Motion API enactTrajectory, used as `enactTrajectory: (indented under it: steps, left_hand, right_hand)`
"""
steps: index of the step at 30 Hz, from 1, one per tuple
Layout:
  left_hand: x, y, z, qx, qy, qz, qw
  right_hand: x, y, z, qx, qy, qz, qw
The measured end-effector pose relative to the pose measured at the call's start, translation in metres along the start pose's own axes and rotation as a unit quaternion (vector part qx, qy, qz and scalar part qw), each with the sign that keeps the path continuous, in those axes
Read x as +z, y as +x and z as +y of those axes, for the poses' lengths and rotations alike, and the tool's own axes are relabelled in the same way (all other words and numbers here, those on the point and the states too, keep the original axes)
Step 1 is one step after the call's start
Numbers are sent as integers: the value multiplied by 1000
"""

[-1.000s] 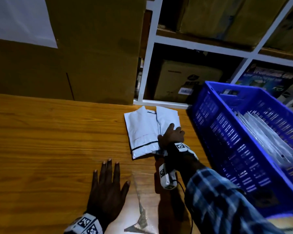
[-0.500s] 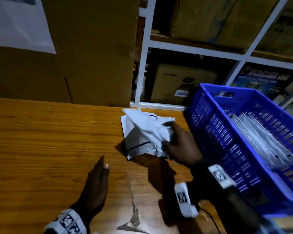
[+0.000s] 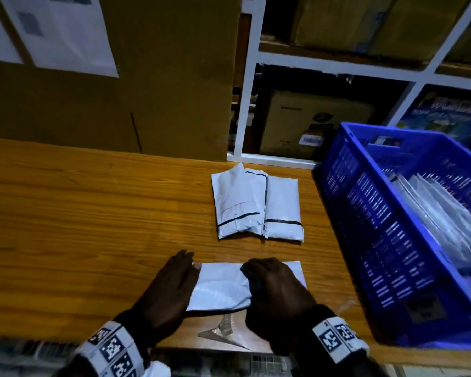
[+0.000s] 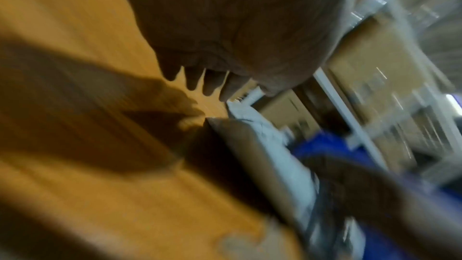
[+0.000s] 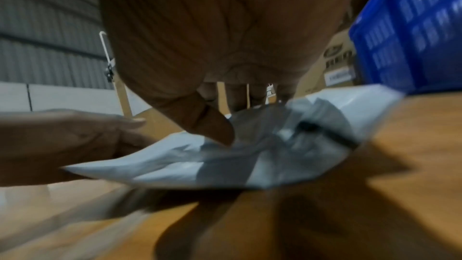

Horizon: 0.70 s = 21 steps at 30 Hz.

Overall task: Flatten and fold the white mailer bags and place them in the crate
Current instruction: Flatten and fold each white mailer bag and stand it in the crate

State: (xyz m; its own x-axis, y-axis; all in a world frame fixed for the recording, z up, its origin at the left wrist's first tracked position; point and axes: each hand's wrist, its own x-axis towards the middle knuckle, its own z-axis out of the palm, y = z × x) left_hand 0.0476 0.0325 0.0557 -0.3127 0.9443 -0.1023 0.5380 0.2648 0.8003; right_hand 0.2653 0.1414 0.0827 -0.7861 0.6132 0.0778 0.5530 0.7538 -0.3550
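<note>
A white mailer bag (image 3: 220, 287) lies crumpled on the wooden table (image 3: 79, 213) near its front edge. My right hand (image 3: 275, 292) holds the bag's right part, fingers curled down over it and thumb (image 5: 215, 126) on top. My left hand (image 3: 172, 289) has straight fingers and touches the bag's left edge (image 5: 75, 169). Two more white mailer bags (image 3: 239, 202) (image 3: 282, 210), folded, lie side by side farther back. The blue crate (image 3: 386, 213) stands at the right with several flat mailer bags (image 3: 446, 227) inside.
A large cardboard box (image 3: 147, 91) stands at the table's back left. White shelving (image 3: 245, 104) with boxes rises behind. A scrap of clear film (image 3: 223, 333) lies at the front edge between my wrists.
My right hand lifted one mailer bag off the far pile and brought it to the front edge. My left hand moved right onto its left edge.
</note>
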Motion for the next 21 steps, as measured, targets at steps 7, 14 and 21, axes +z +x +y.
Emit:
enactTrajectory:
  steps: [7,14,21]
  left_hand:
    - [43,-5,-6,63,284,-37,956]
    - [55,-7,-23,119,329,19,937]
    - [58,-7,-30,137,364,26,921]
  right_hand:
    - [60,1,-27,-22,-36,54,998]
    - [93,-3,-24,-12,-68,51,996]
    - [103,-6,-25,-5,-71,75,995]
